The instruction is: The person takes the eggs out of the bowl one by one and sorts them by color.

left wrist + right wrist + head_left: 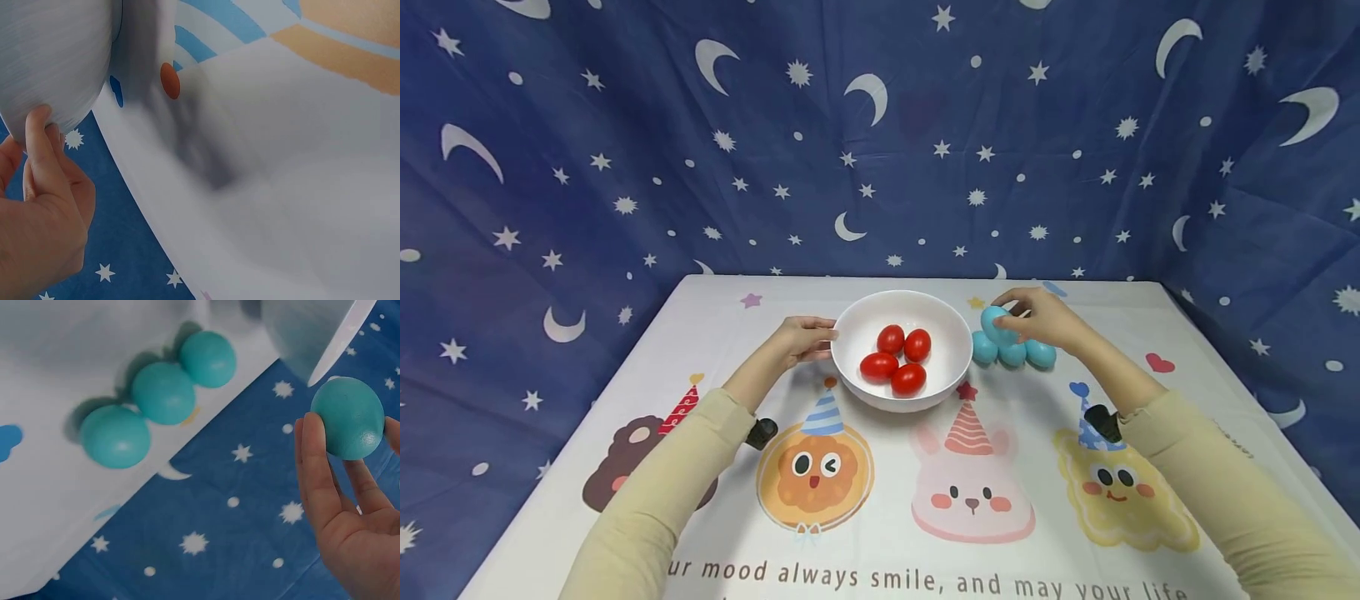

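Lettering read “mood always smile, and may your life”, its start hidden by a sleeve; left hand gripped bowl, right hand pinched blue egg.

The bowl stands on the bench, four eggs inside it, the curtain at twelve o'clock behind. The left hand is on the bowl at nine. Three more eggs line up at three; the right hand holds another egg above the bench there.
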Demonstrator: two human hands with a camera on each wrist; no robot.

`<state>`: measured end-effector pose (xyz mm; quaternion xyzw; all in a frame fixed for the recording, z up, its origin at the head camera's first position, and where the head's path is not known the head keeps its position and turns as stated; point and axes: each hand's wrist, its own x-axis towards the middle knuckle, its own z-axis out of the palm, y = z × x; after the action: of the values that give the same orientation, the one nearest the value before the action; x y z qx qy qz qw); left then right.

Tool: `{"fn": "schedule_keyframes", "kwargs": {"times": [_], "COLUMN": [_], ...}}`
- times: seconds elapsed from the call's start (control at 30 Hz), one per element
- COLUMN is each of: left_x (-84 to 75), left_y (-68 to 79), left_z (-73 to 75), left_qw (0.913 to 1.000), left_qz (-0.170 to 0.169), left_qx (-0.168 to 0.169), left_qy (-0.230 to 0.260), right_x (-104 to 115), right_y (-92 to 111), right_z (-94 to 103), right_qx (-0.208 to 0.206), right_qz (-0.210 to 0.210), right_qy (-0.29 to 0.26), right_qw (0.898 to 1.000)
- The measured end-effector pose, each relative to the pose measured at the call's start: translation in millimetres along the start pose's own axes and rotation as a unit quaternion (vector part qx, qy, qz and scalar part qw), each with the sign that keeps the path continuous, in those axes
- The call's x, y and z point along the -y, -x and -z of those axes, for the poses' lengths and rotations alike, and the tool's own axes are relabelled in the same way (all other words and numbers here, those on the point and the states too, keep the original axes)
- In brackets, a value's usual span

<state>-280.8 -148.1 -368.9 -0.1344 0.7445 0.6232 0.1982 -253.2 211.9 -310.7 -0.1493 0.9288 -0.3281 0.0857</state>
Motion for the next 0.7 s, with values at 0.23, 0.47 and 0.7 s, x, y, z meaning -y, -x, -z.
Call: {"fn": "schedule_keyframes", "kwargs": {"times": [0.23, 0.47, 0.7], "left_x": [-1.1, 1.7, 0.4], "left_y": [2.3, 2.1, 2.0], "left_z": [0.2, -0.5, 0.0], "left_qw": [1.0, 1.0, 1.0], "left_qz": [-0.001, 0.002, -0.004], "left_qx": [0.001, 0.005, 0.005], "left_qy": [0.004, 0.006, 0.007], "right_x": [-19, -45, -63], "right_y": [5, 9, 9], "right_z": [11.8, 20.8, 29.0], "right_qx": [0.004, 0.005, 0.007], "right_qz": [-0.011, -0.04, -0.072], "right_qy": [0.002, 0.014, 0.015], "right_qw": [1.0, 0.999, 0.997]}}
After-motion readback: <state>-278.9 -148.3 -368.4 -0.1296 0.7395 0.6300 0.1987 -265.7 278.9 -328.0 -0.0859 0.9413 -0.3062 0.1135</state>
